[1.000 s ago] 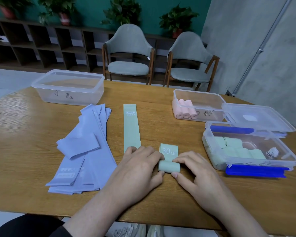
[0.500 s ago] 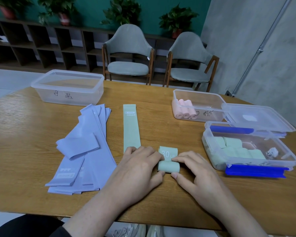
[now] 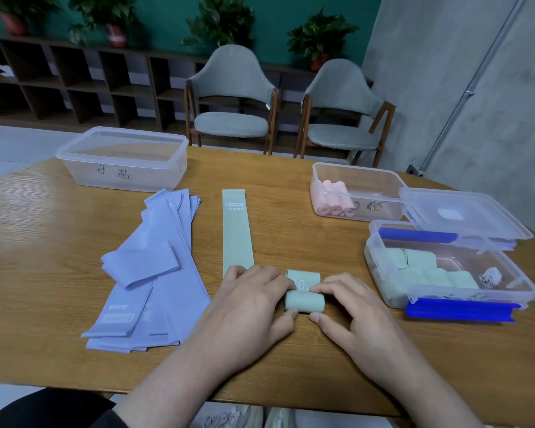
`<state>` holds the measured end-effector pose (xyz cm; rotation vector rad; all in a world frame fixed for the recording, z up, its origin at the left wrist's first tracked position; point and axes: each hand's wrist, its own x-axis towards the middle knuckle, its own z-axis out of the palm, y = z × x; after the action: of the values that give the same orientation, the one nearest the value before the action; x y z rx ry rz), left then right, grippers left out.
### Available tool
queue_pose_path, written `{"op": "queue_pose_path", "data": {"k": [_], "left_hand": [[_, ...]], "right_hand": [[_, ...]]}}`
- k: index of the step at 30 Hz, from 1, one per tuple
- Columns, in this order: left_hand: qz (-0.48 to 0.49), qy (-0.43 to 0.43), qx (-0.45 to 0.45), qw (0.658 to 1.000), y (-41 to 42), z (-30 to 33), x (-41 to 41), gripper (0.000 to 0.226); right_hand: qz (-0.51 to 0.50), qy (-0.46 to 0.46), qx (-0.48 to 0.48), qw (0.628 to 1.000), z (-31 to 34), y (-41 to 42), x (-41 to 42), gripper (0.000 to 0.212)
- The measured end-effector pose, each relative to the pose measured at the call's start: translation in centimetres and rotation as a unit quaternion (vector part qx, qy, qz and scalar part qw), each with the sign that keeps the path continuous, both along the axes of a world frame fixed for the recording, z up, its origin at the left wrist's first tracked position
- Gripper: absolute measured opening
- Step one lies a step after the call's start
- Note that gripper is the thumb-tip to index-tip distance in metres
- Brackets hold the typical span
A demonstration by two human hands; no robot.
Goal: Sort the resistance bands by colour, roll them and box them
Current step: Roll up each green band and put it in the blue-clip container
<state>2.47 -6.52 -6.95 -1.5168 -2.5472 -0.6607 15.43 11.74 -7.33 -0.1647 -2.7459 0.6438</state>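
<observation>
- Behind the wooden table (image 3: 291, 359) stood two grey chairs (image 3: 232, 97), a dark shelf unit and potted plants against a green wall.
- Near the table's front edge lay a green band (image 3: 304, 299), mostly rolled, with a short flat tail showing "30" beyond the roll.
- The left hand (image 3: 250, 307) pinched the roll's left end, fingers curled over the top and thumb against the near side.
- The right hand (image 3: 352, 310) gripped the right end the same way.
- A flat green band (image 3: 237, 233) lay just left of the roll, its near end under the left hand.
- Purple bands (image 3: 155, 267) were fanned out further left.
- To the right, an open box (image 3: 525, 291) held green rolls; behind it a box (image 3: 359, 177) held pink rolls (image 3: 334, 200).
- An empty clear box (image 3: 121, 162) sat at the far left.
</observation>
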Motion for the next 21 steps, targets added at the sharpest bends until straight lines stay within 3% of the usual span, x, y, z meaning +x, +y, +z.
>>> {"op": "queue_pose_path", "data": {"k": [5,21], "left_hand": [[-0.002,-0.009,0.012,1.000,0.05,-0.09,-0.03,0.031],[0.002,-0.008,0.009,1.000,0.03,0.18,0.10,0.033]], "right_hand": [[0.000,0.004,-0.006,1.000,0.02,-0.11,0.00,0.033],[0.000,0.003,-0.015,1.000,0.08,-0.06,0.04,0.033]]}}
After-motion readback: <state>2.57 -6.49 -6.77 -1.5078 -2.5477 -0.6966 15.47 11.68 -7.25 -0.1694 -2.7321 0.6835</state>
